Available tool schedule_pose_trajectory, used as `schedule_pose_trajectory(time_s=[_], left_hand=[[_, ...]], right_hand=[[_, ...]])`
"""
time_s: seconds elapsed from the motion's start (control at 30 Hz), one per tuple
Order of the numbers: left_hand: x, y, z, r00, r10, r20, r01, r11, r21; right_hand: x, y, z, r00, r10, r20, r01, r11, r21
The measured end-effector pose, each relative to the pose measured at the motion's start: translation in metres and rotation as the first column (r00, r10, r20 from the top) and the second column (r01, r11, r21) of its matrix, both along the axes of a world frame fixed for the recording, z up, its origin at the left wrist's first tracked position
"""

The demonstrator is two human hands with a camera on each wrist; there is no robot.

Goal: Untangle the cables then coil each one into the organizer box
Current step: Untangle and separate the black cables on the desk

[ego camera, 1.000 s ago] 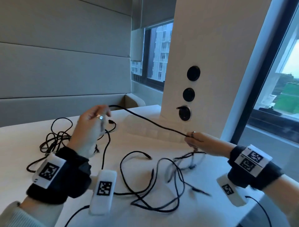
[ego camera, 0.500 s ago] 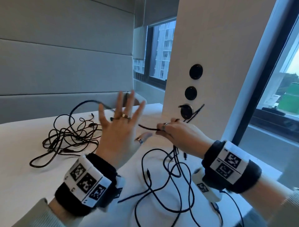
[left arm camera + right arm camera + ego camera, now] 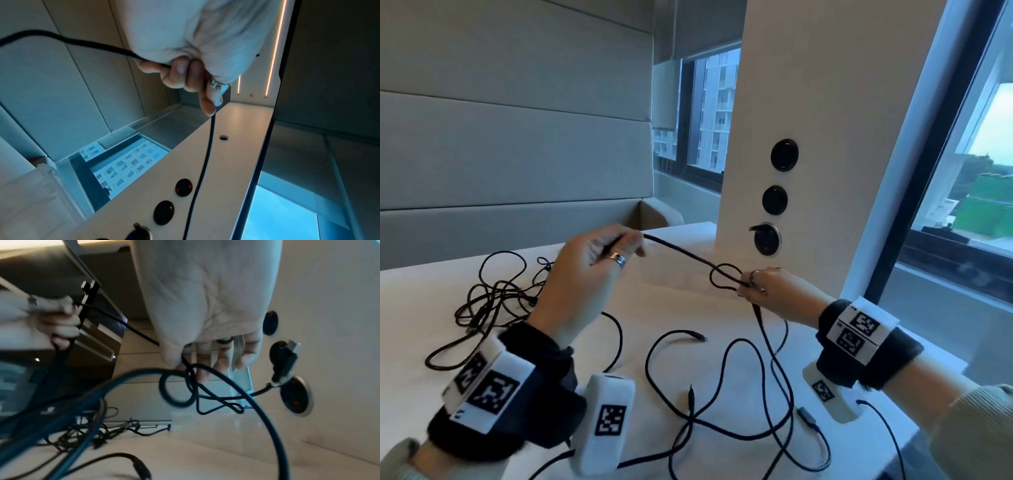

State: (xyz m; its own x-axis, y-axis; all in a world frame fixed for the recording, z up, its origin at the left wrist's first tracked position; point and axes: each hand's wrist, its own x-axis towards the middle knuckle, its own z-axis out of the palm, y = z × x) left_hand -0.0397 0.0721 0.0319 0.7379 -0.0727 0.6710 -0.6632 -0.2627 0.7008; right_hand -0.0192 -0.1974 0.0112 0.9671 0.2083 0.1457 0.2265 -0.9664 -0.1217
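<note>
A black cable is stretched in the air between my two hands above the white table. My left hand grips it with curled fingers. My right hand pinches a small loop of the same cable, seen close in the right wrist view. More of it hangs down to loose black cables on the table in front. A tangled pile of cables lies at the left. The clear organizer box stands behind the hands, by the pillar.
A white pillar with three round black sockets rises at the table's back right; a plug sits in the lowest one. Padded wall panels stand behind. The window is on the right.
My left hand, open with spread fingers half a second ago, now grips the cable. The hands have drawn apart, pulling it taut with a small loop at my right fingers.
</note>
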Motion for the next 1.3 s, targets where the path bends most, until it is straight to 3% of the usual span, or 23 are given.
schedule_pose_trajectory(time_s=[0.13, 0.3, 0.37, 0.4, 0.43, 0.47, 0.5, 0.53, 0.63, 0.67, 0.77, 0.83, 0.9, 1.0, 1.1, 1.2, 1.3], left_hand=[[0.002, 0.009, 0.008, 0.999, 0.032, 0.004, -0.030, 0.966, -0.258], [0.019, 0.036, 0.007, 0.979, 0.189, -0.080, -0.205, 0.885, -0.418], [0.025, 0.043, 0.000, 0.957, 0.238, -0.163, -0.274, 0.927, -0.256], [0.028, 0.044, -0.004, 0.922, 0.313, -0.228, -0.329, 0.944, -0.036], [0.029, 0.043, -0.008, 0.861, 0.434, -0.266, -0.375, 0.894, 0.244], [0.029, 0.040, -0.011, 0.803, 0.546, -0.239, -0.385, 0.782, 0.491], [0.028, 0.035, -0.012, 0.789, 0.585, -0.188, -0.366, 0.694, 0.620], [0.027, 0.028, -0.015, 0.819, 0.554, -0.150, -0.340, 0.679, 0.651], [0.011, -0.003, -0.018, 0.963, 0.262, -0.067, -0.208, 0.875, 0.438], [0.004, -0.016, -0.019, 0.984, 0.179, -0.014, -0.159, 0.906, 0.393], [-0.004, -0.052, -0.016, 0.997, 0.058, 0.040, -0.071, 0.855, 0.514], [0.002, -0.068, -0.010, 0.999, -0.006, -0.047, 0.032, 0.817, 0.576], [0.007, -0.077, -0.003, 0.986, -0.113, -0.123, 0.161, 0.845, 0.510], [0.009, -0.079, 0.009, 0.970, -0.201, -0.134, 0.238, 0.891, 0.387], [0.010, -0.067, 0.032, 0.957, -0.253, -0.139, 0.261, 0.964, 0.044], [0.019, -0.046, 0.052, 0.966, -0.233, -0.108, 0.205, 0.952, -0.227], [0.022, -0.028, 0.068, 0.975, -0.201, -0.094, 0.136, 0.875, -0.464]], right_hand=[[0.011, -0.018, -0.009, 0.992, -0.126, -0.026, 0.125, 0.992, -0.013], [0.018, -0.037, -0.008, 0.979, -0.175, -0.104, 0.197, 0.942, 0.271], [0.016, -0.038, -0.005, 0.973, -0.181, -0.147, 0.225, 0.887, 0.403], [0.016, -0.037, -0.004, 0.974, -0.186, -0.129, 0.225, 0.862, 0.454], [0.014, -0.035, -0.002, 0.976, -0.199, -0.085, 0.215, 0.850, 0.482], [0.012, -0.032, 0.001, 0.974, -0.225, -0.025, 0.210, 0.859, 0.466], [0.008, -0.028, 0.005, 0.965, -0.259, 0.037, 0.223, 0.889, 0.399], [0.002, -0.022, 0.009, 0.952, -0.286, 0.106, 0.245, 0.924, 0.293], [-0.015, -0.001, 0.018, 0.933, -0.211, 0.291, 0.244, 0.966, -0.081], [-0.019, 0.007, 0.019, 0.937, -0.150, 0.316, 0.212, 0.962, -0.171], [-0.027, 0.023, 0.021, 0.939, -0.018, 0.344, 0.125, 0.948, -0.293], [-0.030, 0.027, 0.026, 0.930, 0.007, 0.366, 0.112, 0.947, -0.301], [-0.030, 0.025, 0.030, 0.922, 0.010, 0.388, 0.111, 0.951, -0.287], [-0.023, 0.012, 0.025, 0.934, -0.027, 0.357, 0.096, 0.979, -0.179], [-0.009, -0.007, 0.011, 0.969, -0.112, 0.222, 0.133, 0.988, -0.084], [0.005, -0.025, -0.004, 0.980, -0.190, 0.066, 0.185, 0.980, 0.069], [0.013, -0.036, -0.009, 0.973, -0.230, 0.031, 0.228, 0.972, 0.056]])
